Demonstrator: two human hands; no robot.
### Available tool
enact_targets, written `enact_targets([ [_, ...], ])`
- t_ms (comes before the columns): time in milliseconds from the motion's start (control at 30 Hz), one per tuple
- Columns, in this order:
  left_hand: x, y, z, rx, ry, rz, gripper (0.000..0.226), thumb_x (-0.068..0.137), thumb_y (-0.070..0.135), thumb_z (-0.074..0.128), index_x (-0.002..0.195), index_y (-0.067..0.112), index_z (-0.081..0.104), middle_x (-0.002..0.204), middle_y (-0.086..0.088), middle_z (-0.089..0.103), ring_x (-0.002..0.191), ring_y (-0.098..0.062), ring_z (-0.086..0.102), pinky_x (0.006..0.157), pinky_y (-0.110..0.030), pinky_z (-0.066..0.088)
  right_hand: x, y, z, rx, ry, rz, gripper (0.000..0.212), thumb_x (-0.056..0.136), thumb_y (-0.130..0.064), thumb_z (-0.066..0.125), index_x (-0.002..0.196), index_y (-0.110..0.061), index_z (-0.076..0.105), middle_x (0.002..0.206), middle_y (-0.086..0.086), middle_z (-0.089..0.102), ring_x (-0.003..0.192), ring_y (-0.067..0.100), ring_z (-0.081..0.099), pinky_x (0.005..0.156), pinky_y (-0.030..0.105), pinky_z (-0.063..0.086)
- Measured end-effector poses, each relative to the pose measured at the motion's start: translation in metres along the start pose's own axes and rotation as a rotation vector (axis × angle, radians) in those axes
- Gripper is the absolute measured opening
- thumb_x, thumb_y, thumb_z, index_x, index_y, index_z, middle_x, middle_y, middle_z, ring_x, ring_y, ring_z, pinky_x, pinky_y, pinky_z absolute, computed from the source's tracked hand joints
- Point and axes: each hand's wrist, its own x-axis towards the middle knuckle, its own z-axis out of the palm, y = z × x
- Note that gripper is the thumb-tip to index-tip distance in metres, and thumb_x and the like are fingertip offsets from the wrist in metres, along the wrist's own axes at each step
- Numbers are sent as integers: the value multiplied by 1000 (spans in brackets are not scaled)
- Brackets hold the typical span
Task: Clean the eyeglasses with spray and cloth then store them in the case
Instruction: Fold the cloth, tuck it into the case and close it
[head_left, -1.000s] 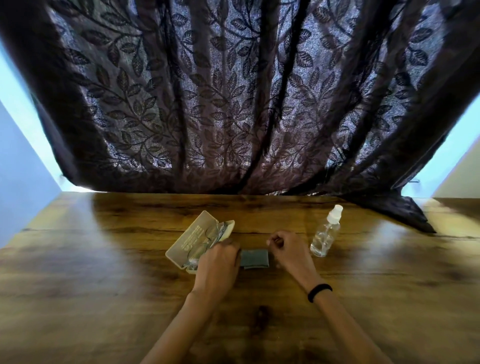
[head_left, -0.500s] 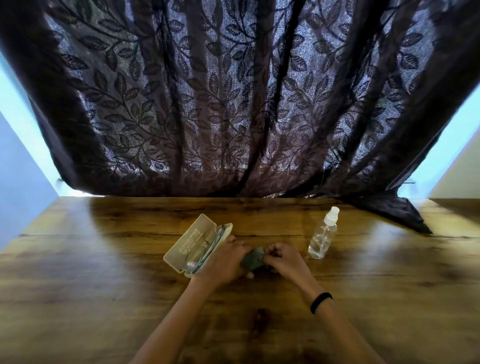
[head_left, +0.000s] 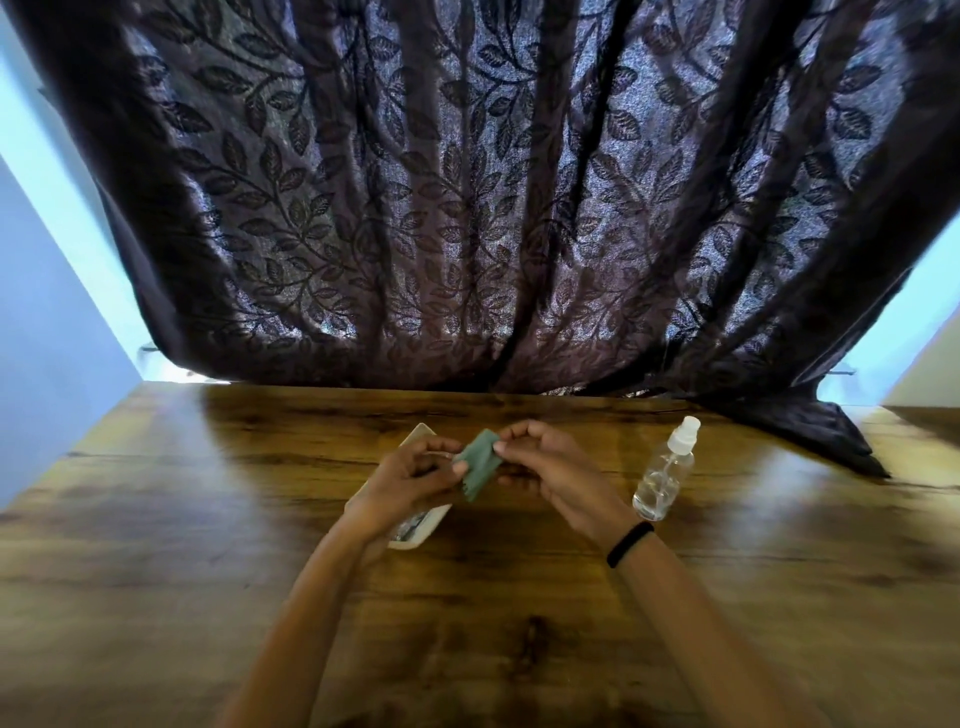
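Note:
A small grey-green cloth (head_left: 479, 464) hangs folded above the table, pinched from both sides. My left hand (head_left: 410, 480) holds its left edge and my right hand (head_left: 548, 470) holds its right edge with thumb and fingers. Under my left hand lies the open cream glasses case (head_left: 415, 530), mostly hidden; a bit of the eyeglasses (head_left: 411, 524) shows inside it. A clear spray bottle (head_left: 664, 470) with a white cap stands upright to the right of my right hand.
The wooden table (head_left: 208, 545) runs wide on both sides. A dark leaf-patterned curtain (head_left: 493, 208) hangs behind the far edge, and its end lies on the table at the back right (head_left: 810, 431).
The cloth lay flat on the table between my hands. Both hands closed on it and lifted it off the table, my left hand now covering most of the case.

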Motion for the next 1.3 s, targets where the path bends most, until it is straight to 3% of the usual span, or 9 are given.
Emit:
enact_targets([
  [200,-6,-3,-30,153,250,-22,21,79,6,66,99,7,60,91,-17,68,65,-13,69,49,-17,52,33,-2,40,-420,-7,-90,10,85,-9,62,92,-2,63,82,4,62,67,8,61,57,16,54],
  [333,1,-13,-35,497,399,32,13,80,12,67,90,16,59,80,-1,67,56,-1,65,45,-12,48,50,9,50,-780,63,-144,12,83,-19,65,88,-8,67,89,8,68,75,15,62,70,34,56],
  [433,6,-19,-37,668,460,86,13,80,10,66,90,14,60,84,-3,67,59,-5,64,48,-16,50,56,15,52,-916,81,-181,13,83,-24,66,86,-12,69,93,5,70,77,13,61,66,29,53],
  [567,12,-22,-33,815,507,73,12,81,9,65,92,11,62,90,-7,67,68,-12,61,54,-21,50,59,18,54,-972,91,-201,15,83,-24,65,86,-11,71,93,5,72,73,10,59,62,23,47],
  [767,10,-27,-32,981,433,41,18,84,11,61,102,11,62,99,-8,66,55,0,51,38,-8,42,59,28,50,-1004,98,-192,18,82,-26,66,88,-10,71,91,6,72,81,15,65,72,31,55],
  [900,3,-22,-30,1047,544,244,15,81,14,65,96,15,65,92,-3,69,59,2,50,36,-8,37,58,31,46,-972,96,-183,16,81,-27,67,87,-12,70,90,4,72,75,9,60,66,26,52],
  [1000,8,-23,-41,1133,733,417,13,76,15,69,88,17,68,89,-3,68,74,-11,51,51,-10,27,56,32,41,-944,95,-190,12,81,-25,67,87,-16,66,92,2,70,74,5,55,61,18,45],
  [1200,20,-27,-75,435,264,-217,37,90,44,46,105,13,60,97,-9,68,75,-13,66,52,-18,49,53,27,38,-957,22,-201,23,87,-27,59,104,-13,62,109,9,59,98,21,57,86,38,50],
  [1300,17,-27,-77,184,167,-334,44,89,44,48,117,12,53,102,-12,66,78,-17,67,53,-23,52,52,25,39,-998,-24,-201,28,88,-31,57,110,-14,61,112,10,57,102,24,56,88,40,50],
])
